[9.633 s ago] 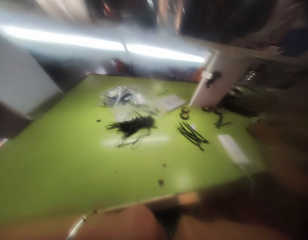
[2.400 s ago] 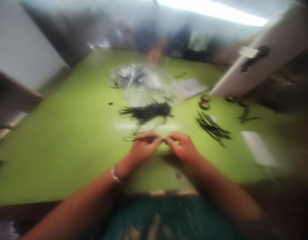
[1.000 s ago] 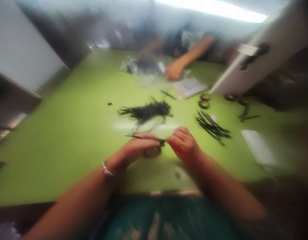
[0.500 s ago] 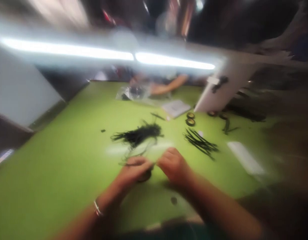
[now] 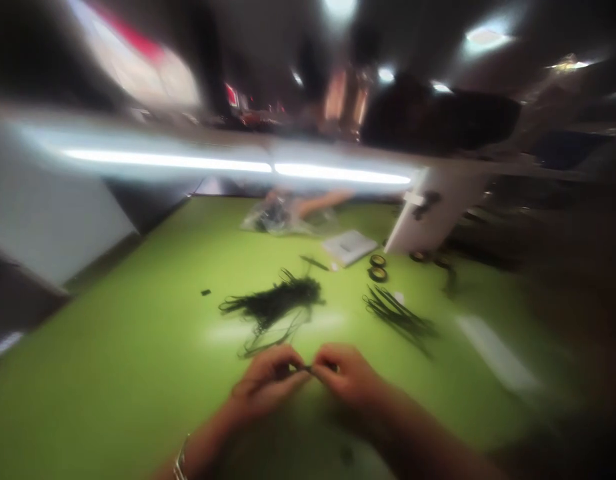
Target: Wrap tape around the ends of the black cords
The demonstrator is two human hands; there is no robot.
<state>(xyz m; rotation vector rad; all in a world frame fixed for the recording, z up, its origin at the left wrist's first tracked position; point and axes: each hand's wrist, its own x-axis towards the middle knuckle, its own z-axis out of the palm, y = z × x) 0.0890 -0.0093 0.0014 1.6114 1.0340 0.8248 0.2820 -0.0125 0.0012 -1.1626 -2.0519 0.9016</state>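
Observation:
My left hand (image 5: 265,381) and my right hand (image 5: 345,373) meet low in the middle of the head view, both closed in a pinch. Between their fingertips is a short dark strip (image 5: 308,369), too blurred to tell whether it is cord or tape. Just beyond them lies a tangled pile of black cords (image 5: 275,299), with thin loops trailing toward my left hand. To the right is a sparser bundle of black looped cords (image 5: 399,315), spread side by side.
Two black tape rolls (image 5: 378,268) lie beyond the bundle, near a white booklet (image 5: 351,247). A white panel (image 5: 423,213) rises behind at right. Across the green table (image 5: 138,333), another person's arm (image 5: 325,202) reaches by a clear plastic bag (image 5: 275,217).
The camera has tilted up, so the scene sits lower. My fingertips have come together on the dark strip. The dark round thing under my left hand no longer shows.

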